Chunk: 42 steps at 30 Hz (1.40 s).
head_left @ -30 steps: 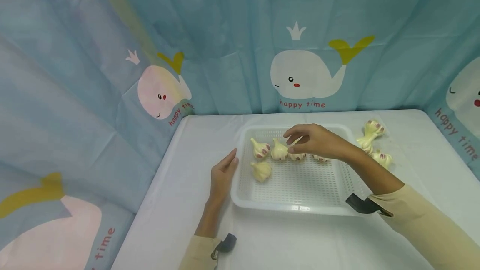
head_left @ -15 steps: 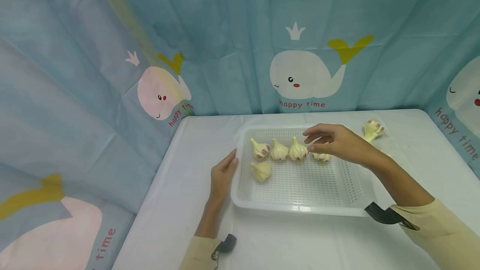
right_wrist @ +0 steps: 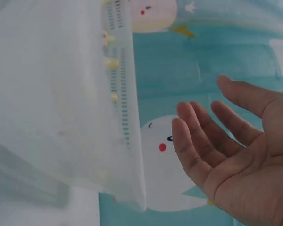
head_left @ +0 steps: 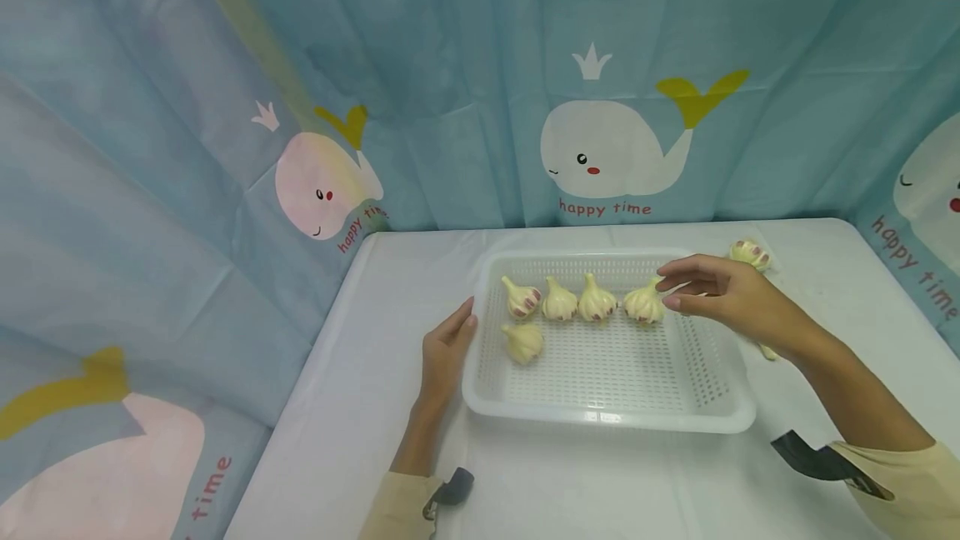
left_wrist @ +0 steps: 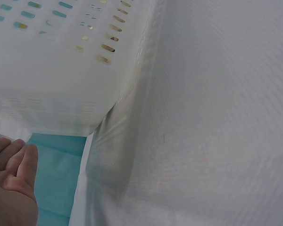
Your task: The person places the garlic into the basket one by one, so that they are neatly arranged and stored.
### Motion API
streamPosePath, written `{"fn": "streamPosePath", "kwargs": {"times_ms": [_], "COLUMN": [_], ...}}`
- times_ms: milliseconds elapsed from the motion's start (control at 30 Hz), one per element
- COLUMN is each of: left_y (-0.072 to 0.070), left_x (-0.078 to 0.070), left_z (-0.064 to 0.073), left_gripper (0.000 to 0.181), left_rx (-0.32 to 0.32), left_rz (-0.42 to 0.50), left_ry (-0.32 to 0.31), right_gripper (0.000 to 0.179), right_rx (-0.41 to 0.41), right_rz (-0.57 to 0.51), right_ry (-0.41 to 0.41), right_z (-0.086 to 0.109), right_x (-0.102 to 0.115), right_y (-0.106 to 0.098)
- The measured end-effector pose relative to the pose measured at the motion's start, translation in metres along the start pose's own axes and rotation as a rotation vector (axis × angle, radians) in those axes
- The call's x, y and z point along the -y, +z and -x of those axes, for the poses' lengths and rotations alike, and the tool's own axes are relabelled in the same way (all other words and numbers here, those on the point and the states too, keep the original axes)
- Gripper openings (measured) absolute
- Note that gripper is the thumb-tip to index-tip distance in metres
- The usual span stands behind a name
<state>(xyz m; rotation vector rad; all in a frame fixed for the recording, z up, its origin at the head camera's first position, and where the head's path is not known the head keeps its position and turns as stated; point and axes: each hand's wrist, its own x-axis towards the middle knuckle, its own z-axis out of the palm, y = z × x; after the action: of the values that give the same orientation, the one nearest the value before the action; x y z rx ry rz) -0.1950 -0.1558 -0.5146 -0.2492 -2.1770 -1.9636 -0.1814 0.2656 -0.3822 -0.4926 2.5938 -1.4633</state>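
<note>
The right hand (head_left: 716, 292), empty, fingers relaxed, hovers over the right end of the basket (head_left: 600, 418); the left hand (head_left: 447, 347), fingers extended, is at its left rim. Five garlic bulbs (head_left: 597, 300) lie inside; at least one bulb (head_left: 750, 252) remains outside, partly hidden.

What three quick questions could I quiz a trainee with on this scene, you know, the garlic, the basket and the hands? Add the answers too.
1. How many garlic bulbs lie inside the white basket?
2. True or false: the right hand holds nothing.
3. As the person sees it, the left hand is at which side of the basket? A) far, B) right, C) left.

Key: 1. Five. 2. True. 3. C.
</note>
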Motion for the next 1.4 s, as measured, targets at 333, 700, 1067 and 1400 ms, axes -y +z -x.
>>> {"fn": "streamPosePath", "kwargs": {"times_ms": [333,700,1067,1400], "left_y": [0.000,0.001,0.001,0.000], "left_x": [-0.002,-0.001,-0.002,-0.001], "left_z": [0.000,0.000,0.000,0.000], "left_gripper": [0.045,0.044,0.044,0.047], "left_rx": [-0.007,-0.018,-0.015,0.006], "left_rz": [0.003,-0.010,-0.009,-0.012], "left_ry": [-0.007,-0.005,-0.011,0.006], "right_gripper": [0.040,0.051,0.052,0.059], "right_rx": [-0.091,-0.178,-0.236,-0.281], "right_rz": [0.037,0.106,0.114,0.185], "right_ry": [0.019,0.119,0.189,0.248], "right_z": [0.018,0.035,0.045,0.046], "right_x": [-0.028,-0.055,-0.085,-0.108], "right_y": [-0.010,-0.023,-0.036,-0.041]}}
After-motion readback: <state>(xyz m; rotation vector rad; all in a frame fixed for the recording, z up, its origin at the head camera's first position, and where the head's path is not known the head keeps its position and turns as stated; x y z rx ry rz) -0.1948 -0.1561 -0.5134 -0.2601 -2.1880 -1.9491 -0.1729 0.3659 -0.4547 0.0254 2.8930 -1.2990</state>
